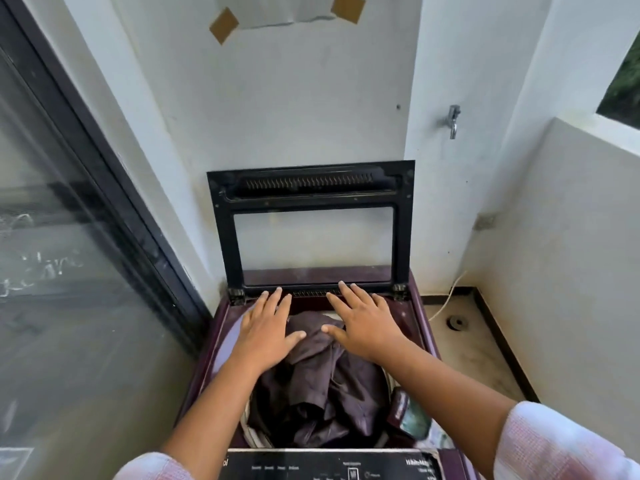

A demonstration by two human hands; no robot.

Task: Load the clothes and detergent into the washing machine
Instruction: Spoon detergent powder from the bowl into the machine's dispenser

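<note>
A maroon top-loading washing machine [420, 317] stands in front of me with its black-framed glass lid [311, 188] raised upright against the wall. Dark purplish-brown clothes [322, 393] fill the drum in a crumpled heap. My left hand [266, 330] lies flat, fingers spread, on the far left part of the heap. My right hand [363, 323] lies flat, fingers spread, on the far right part, fingertips near the lid hinge. Neither hand grips anything. A small maroon detergent compartment [401, 405] shows at the drum's right rim.
The machine's black control panel [329, 467] runs along the near edge. A dark-framed glass door [69, 254] stands at the left. A tap [453, 121] sticks out of the white wall at right. A low white wall [571, 271], a floor drain [457, 323] and a white cable [446, 299] are to the right.
</note>
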